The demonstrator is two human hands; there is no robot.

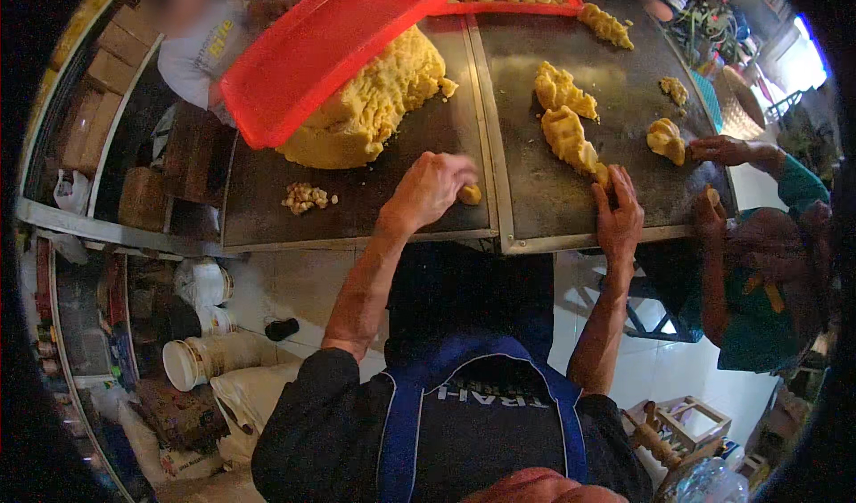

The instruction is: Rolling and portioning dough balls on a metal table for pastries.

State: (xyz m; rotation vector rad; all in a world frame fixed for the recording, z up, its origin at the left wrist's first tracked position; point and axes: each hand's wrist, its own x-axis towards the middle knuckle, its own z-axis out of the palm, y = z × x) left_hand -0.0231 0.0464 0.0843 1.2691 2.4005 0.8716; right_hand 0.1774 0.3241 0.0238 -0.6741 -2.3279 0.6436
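My right hand [620, 216] has its fingers closed on the near end of a long lump of yellow dough [568, 137] on the right metal tabletop. Over the left tabletop, my left hand [430, 189] is curled, its fingertips smeared by motion. Beside those fingers lies a small dough piece [470, 194]; whether they touch it is unclear. A big mound of dough [392, 93] rises farther back, partly covered by a tilted red tray [330, 53]. Left of my left hand sits a cluster of small pale pieces [305, 198].
Another red tray [508, 7] at the back holds rows of dough balls. More dough lumps [666, 140] lie to the right, near a co-worker's hand [724, 150]. Another person [192, 48] stands at the far left. A metal strip [487, 119] divides the two tabletops.
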